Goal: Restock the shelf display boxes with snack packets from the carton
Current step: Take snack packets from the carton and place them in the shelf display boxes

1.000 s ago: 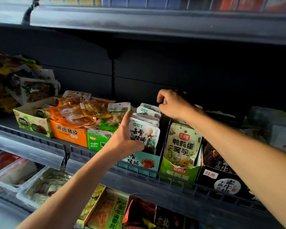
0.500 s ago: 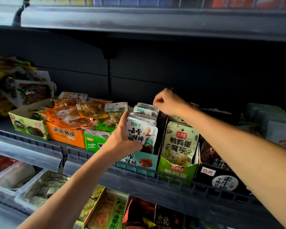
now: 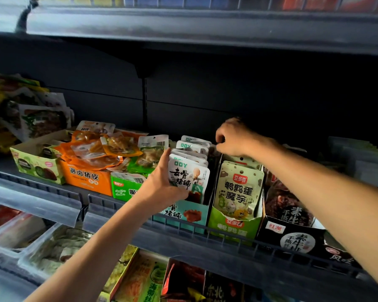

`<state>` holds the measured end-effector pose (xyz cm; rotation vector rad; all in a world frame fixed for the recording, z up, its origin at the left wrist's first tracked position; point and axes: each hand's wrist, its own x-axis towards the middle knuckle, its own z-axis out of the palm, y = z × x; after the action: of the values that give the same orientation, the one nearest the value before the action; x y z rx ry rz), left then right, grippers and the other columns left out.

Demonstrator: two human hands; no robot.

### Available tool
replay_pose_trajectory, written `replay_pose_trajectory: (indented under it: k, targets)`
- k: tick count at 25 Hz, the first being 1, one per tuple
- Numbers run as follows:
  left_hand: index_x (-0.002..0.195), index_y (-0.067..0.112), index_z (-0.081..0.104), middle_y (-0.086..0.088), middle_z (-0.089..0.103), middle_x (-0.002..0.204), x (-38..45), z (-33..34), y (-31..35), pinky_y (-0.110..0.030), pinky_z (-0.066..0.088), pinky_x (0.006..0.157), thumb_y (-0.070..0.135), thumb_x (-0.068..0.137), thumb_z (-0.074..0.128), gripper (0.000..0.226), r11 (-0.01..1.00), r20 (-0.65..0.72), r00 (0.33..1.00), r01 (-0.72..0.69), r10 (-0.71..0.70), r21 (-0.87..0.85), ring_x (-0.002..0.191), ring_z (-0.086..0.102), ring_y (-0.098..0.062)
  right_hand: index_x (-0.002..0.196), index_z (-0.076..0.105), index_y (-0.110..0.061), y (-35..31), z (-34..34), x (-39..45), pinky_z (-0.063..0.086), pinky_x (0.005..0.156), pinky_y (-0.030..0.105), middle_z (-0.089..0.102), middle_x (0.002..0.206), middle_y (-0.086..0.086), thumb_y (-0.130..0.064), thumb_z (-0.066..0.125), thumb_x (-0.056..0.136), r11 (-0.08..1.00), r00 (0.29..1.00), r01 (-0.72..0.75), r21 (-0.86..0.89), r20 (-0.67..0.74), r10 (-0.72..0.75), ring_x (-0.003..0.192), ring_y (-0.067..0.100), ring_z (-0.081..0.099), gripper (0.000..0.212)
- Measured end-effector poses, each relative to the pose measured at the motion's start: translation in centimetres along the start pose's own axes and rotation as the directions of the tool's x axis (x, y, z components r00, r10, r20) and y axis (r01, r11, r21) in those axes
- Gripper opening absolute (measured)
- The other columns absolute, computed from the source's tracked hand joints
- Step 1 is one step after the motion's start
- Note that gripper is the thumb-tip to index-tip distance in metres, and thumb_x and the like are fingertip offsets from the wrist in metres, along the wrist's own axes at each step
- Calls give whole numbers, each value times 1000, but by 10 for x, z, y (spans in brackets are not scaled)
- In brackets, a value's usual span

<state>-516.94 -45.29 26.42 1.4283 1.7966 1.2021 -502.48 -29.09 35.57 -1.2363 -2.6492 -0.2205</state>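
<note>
Head view, middle shelf (image 3: pixel 59 205) of a dark store rack.

A row of white packets (image 3: pixel 189 171) is seen standing upright in a teal display box (image 3: pixel 184 214) near the shelf's front rail. The front of this row is gripped by the left hand (image 3: pixel 162 184): thumb up along the left edge of the packets, fingers curled under and onto the face of the front packet. The back of the row extends away toward the rear wall.

The right hand (image 3: pixel 234 138) is held above the far end of the same box, fingers bent down and thumb and forefinger drawn together. What is pinched, if anything, cannot be told; the area below is in shadow.

Just right of the teal box, a green display box (image 3: pixel 234 227) is noted, with pale spotted packets (image 3: pixel 238 188) upright in it. Further right, a black display box (image 3: pixel 292 238) with dark packets is partly covered by the right forearm.

To the left, a small green box (image 3: pixel 124 187), an orange box (image 3: pixel 85 177) heaped with loose orange packets (image 3: pixel 96 147), and a pale green box (image 3: pixel 35 164) are recorded side by side.

A lower shelf with more goods is visible below. No carton is in view.
</note>
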Motion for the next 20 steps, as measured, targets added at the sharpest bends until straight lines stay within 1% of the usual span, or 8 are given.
replay_pose_trajectory:
  k: [3,8,10,12,14,17,18,20]
  targets:
    - [154,42,-2,-17,36,153,-1,1,1,-44,58,69,2,77,71,114,1000,10,1000,-7,7,1,96,67,-42,108,68,-9,-5,1,2,49,76,31,68,109,10,-16,65,90,998,991,-69,1,118,68,97,23,63,20]
    - [156,37,-2,-6,41,147,-5,-1,6,-43,56,65,1,78,71,112,1000,8,1000,-17,17,0,94,68,-40,99,70,-12,-17,1,8,45,91,32,67,104,7,-6,65,89,997,997,-74,15,-22,75,99,21,60,13]
    - [156,35,-2,-5,47,139,-5,0,5,-43,56,65,0,78,70,111,1000,5,1000,-29,29,8,92,69,-37,93,71,-9,-13,1,11,45,69,20,67,92,4,-3,62,91,971,993,-110,210,-15,116,84,15,59,11]
    - [156,36,-1,-9,45,144,-3,0,4,-47,57,68,2,78,70,111,999,0,1000,-31,31,17,94,69,-39,93,69,-5,-15,3,16,40,54,18,67,84,6,0,60,91,905,980,-168,390,-28,195,73,13,60,10]
    - [155,38,-1,-11,40,149,-3,0,3,-46,58,73,5,75,71,113,999,-3,999,-33,33,21,94,69,-39,92,68,-6,-20,7,17,40,55,20,67,88,6,-2,63,91,886,976,-190,423,-16,217,71,10,57,7]
    - [156,35,-4,-8,45,143,-4,0,5,-44,61,72,1,77,70,113,999,11,999,-47,47,-13,87,70,-25,84,67,-15,-21,14,18,50,83,31,68,100,6,-2,60,91,942,988,-149,301,21,150,87,16,59,16]
    - [156,34,-6,-8,42,144,-5,0,6,-35,61,66,-1,79,69,113,999,7,998,-54,54,-1,81,68,-17,89,68,-14,-20,14,17,49,87,32,68,105,7,-1,58,92,947,991,-133,294,20,133,92,17,59,17]
    - [155,36,-14,-10,25,160,-6,0,7,-20,54,57,0,80,68,116,997,-2,998,-66,66,32,73,61,-6,118,65,-9,-21,9,12,45,81,25,63,122,12,5,50,93,931,995,-85,356,-11,95,103,20,59,32]
